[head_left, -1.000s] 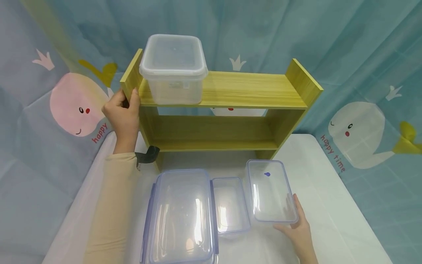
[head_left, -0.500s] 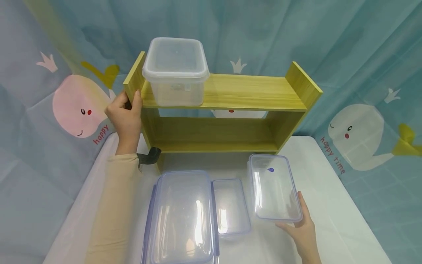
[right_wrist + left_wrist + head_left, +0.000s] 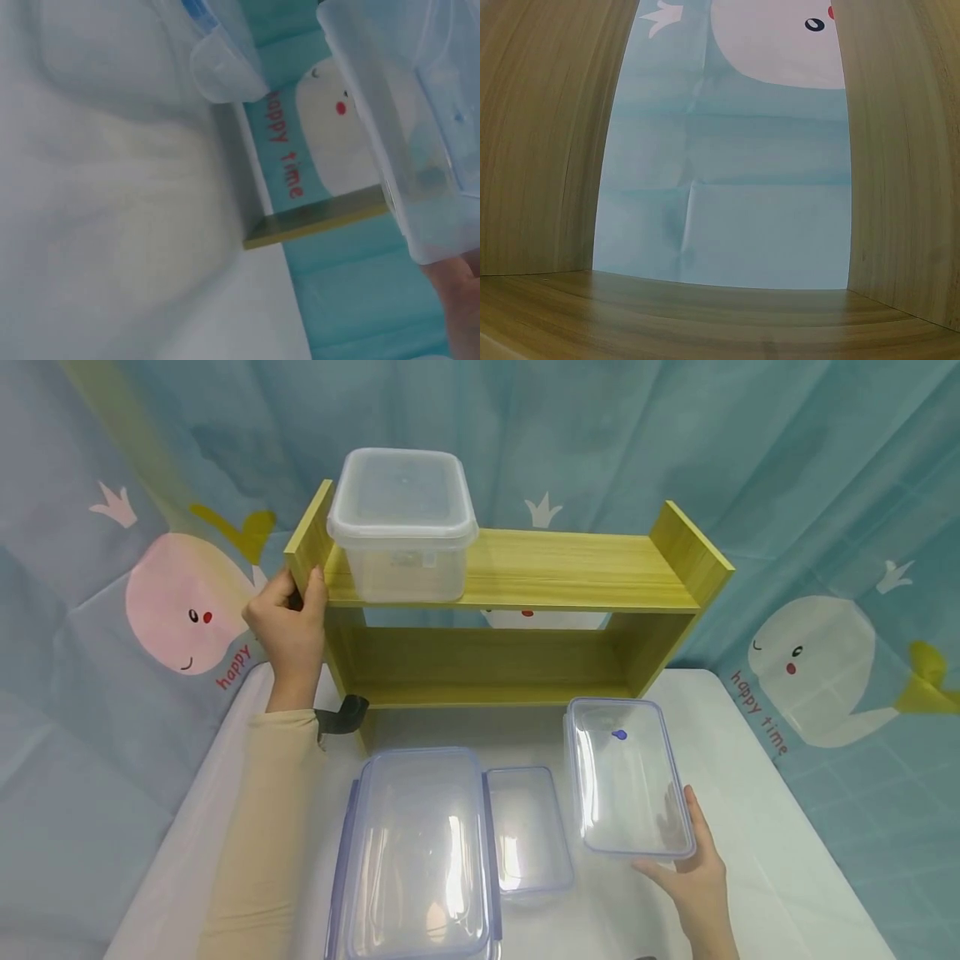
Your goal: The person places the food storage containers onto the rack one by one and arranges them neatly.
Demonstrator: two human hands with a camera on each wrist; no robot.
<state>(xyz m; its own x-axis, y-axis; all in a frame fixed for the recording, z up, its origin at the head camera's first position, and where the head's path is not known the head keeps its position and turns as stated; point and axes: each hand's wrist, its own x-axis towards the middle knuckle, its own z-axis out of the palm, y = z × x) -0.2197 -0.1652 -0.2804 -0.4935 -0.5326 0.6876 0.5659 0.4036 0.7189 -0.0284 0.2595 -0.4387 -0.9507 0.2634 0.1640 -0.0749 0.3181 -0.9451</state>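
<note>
My left hand [image 3: 288,627] grips the left side panel [image 3: 309,539] of a light wooden shelf, thumb on its front face. Beside that hand, on the top board, stands a frosted square plastic box [image 3: 405,527] with a lid. At right, my right hand [image 3: 697,877] holds a clear rectangular food container [image 3: 630,785] by its near right corner, thumb below the near edge. This container has a blue-violet rim and a small blue valve on its lid. In the right wrist view the container [image 3: 360,127] appears tilted, with part of the hand [image 3: 454,292] under it.
A large clear container [image 3: 420,852] with blue side clips lies on the white table [image 3: 765,827] in front of the shelf. A smaller clear container [image 3: 528,831] sits right of it. The shelf's lower board [image 3: 487,693] and right panel [image 3: 690,556] face me. A patterned curtain [image 3: 570,435] hangs behind.
My right hand has moved the clear food container away from me and slightly right, closer to the shelf. My left hand keeps its grip on the side panel. The view has shifted a little.
</note>
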